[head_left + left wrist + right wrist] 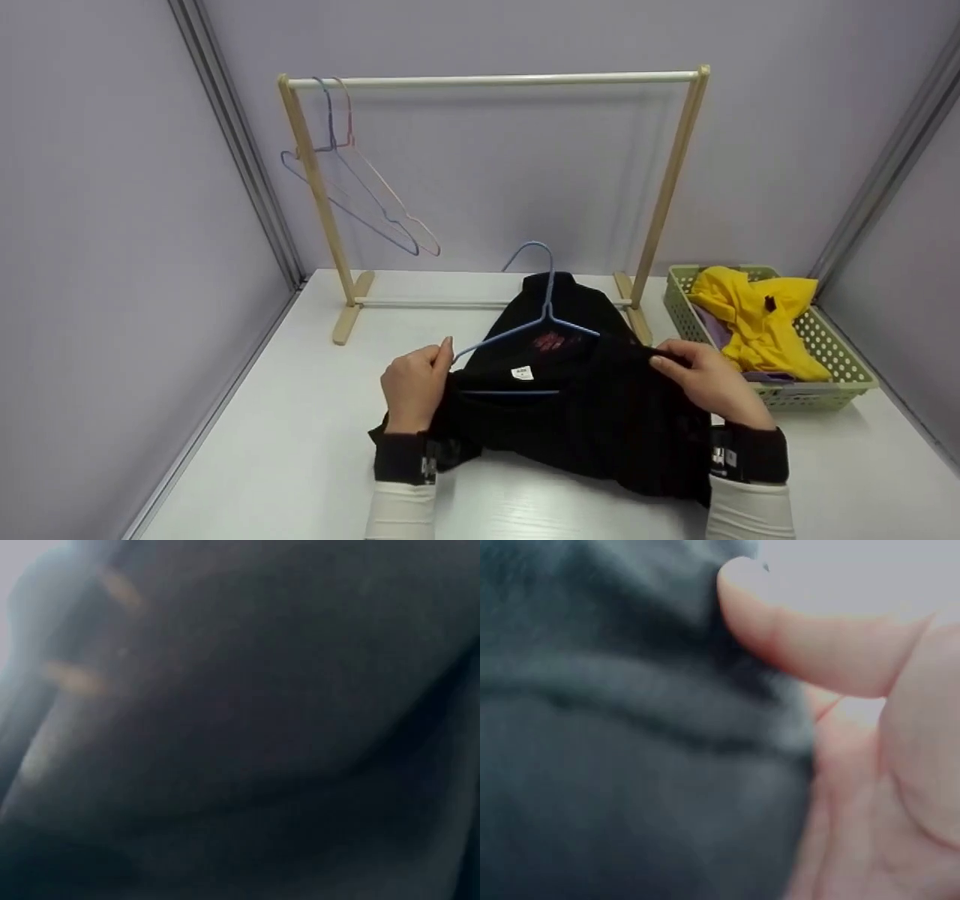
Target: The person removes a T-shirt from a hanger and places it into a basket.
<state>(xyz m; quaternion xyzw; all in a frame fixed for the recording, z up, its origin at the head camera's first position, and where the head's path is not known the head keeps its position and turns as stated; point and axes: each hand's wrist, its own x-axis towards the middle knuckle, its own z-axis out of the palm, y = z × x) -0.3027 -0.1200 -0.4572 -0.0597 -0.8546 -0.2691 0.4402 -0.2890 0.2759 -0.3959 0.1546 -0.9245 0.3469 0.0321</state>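
A black T-shirt (540, 431) with a white neck label (522, 373) is held spread over the table in the head view. Inside its neck opening sits a blue wire hanger (550, 296), hook up, its right arm running under the cloth. My left hand (415, 384) grips the shirt at the left of the neckline, where the hanger's left arm ends at the thumb. At the right shoulder, my right hand (712, 384) pinches the fabric; the right wrist view shows the thumb (817, 645) pressing dark cloth (630, 802). Dark cloth (247, 712) fills the left wrist view, hiding the left fingers.
Behind the shirt stands a wooden rack (670, 187) with a white rail (495, 80). A blue hanger (367, 225) and a pink hanger (390, 191) hang at its left end. On the right, a green basket (847, 358) contains yellow clothing (757, 315) and purple cloth (714, 328).
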